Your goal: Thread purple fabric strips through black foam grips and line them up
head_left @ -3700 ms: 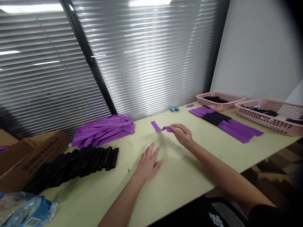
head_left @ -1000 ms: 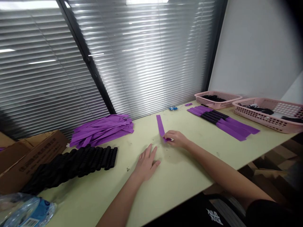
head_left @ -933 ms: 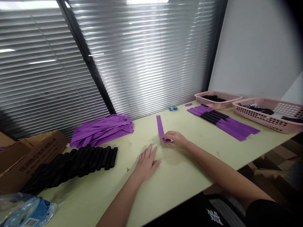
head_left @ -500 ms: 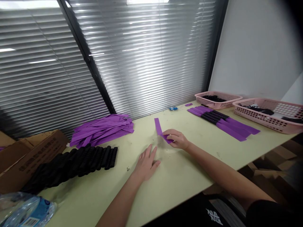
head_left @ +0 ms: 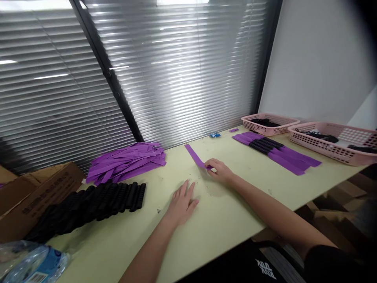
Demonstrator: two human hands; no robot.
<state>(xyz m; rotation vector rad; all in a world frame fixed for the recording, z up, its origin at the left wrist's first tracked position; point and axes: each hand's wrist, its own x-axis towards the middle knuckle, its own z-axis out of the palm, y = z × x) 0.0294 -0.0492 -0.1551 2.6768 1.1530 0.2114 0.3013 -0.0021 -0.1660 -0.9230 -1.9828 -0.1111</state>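
Head view: the right hand (head_left: 218, 171) pinches the near end of a single flat purple paper strip (head_left: 194, 155) between thumb and fingertips, the rest of the strip lying flat on the pale yellow-green tabletop (head_left: 224, 220) and pointing away toward the window blinds (head_left: 182, 74). Risk, as a judgement: the grip sits only on the tip, so a quick pull could crease or tear the thin strip, or let it slip out; a sweep sideways could also drag it into the loose heap of purple strips (head_left: 126, 161) on the left and mix them up. The left hand (head_left: 182, 202) lies palm down on the table, fingers spread and slack, holding nothing, a bit short of the strip, so nothing pins the strip's far end. Right forearm stretches in from the lower right, wrist low, knuckles raised slightly over the strip end. Left forearm comes up from the bottom edge. A row of black ribbed tubes (head_left: 88, 202) lies left of the left hand, well apart; pink plastic baskets (head_left: 330, 143) stand far right beside a laid-out row of purple strips with black pieces (head_left: 273, 151).
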